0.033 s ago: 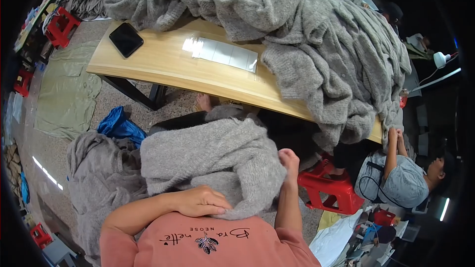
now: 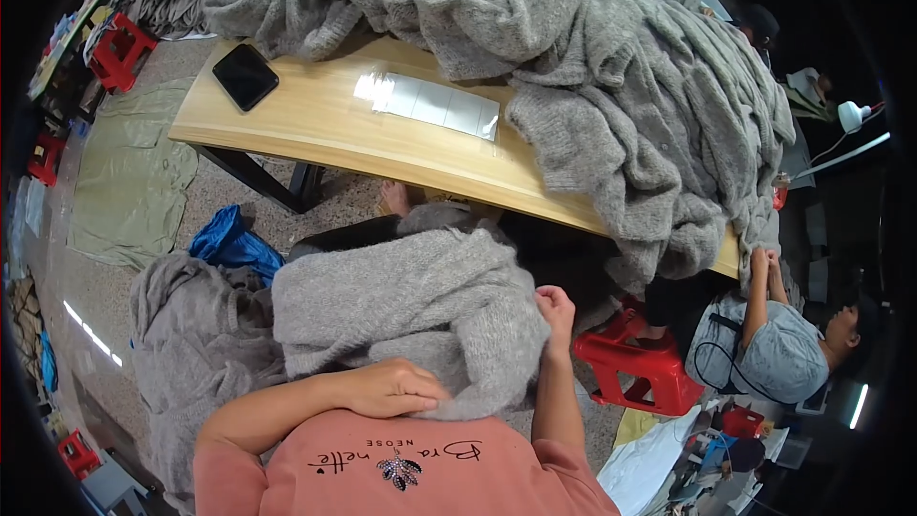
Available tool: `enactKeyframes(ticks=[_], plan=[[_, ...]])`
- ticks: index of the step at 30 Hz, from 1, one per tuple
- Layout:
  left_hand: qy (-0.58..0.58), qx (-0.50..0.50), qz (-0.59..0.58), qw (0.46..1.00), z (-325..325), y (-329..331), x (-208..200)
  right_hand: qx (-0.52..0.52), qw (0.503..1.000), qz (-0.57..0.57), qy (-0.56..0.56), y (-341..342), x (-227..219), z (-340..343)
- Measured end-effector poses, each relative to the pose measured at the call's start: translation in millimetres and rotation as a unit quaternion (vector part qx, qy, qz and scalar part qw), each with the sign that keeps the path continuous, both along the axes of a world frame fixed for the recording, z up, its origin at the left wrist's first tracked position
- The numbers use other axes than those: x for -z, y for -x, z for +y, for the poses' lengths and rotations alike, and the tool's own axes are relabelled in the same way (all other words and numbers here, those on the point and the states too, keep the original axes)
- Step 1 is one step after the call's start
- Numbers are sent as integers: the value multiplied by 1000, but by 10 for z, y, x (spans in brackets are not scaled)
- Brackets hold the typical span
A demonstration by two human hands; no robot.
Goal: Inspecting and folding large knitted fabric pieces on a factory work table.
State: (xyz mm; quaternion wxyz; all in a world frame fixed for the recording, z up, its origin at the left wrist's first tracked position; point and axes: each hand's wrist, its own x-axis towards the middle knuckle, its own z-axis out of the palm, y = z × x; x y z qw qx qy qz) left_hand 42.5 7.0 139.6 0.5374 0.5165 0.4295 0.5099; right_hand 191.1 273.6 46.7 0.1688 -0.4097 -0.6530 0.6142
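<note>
A grey knitted sweater [image 2: 401, 291] lies bunched across my lap. Along its near edge, close to my shirt, my left hand [image 2: 394, 388] is closed with the fingers curled over the knit; the fingertips are partly hidden. At the sweater's right edge my right hand [image 2: 556, 315] is closed too, finger and thumb pinched together against the fabric. What exactly lies between those fingertips is hard to see.
A wooden table [image 2: 315, 139] ahead bears a phone [image 2: 245, 77], a taped paper strip [image 2: 439, 107] and a heap of grey knitwear [image 2: 659, 124]. More grey knitwear [image 2: 196, 354] lies at my left. A red stool [image 2: 635, 368] and a seated co-worker [image 2: 759, 349] are to the right.
The fingers of my right hand have drawn in slightly at the sweater's right edge. My left hand and the sweater look nearly the same.
</note>
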Motion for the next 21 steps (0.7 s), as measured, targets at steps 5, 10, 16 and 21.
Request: enactKeyframes(ticks=[5, 10, 16, 21], plan=[[46, -39, 223, 973, 40, -121, 186, -12, 969, 89, -230, 477, -416, -282], [22, -270, 162, 949, -92, -137, 220, -379, 804, 73, -452, 1013, -929, -739], [234, -552, 304, 740, -1277, -163, 804, -464, 777, 44, -424, 961, -259, -664], [257, -587, 422, 641, -1649, -360, 1153, -405, 812, 126, -401, 952, -287, -669]])
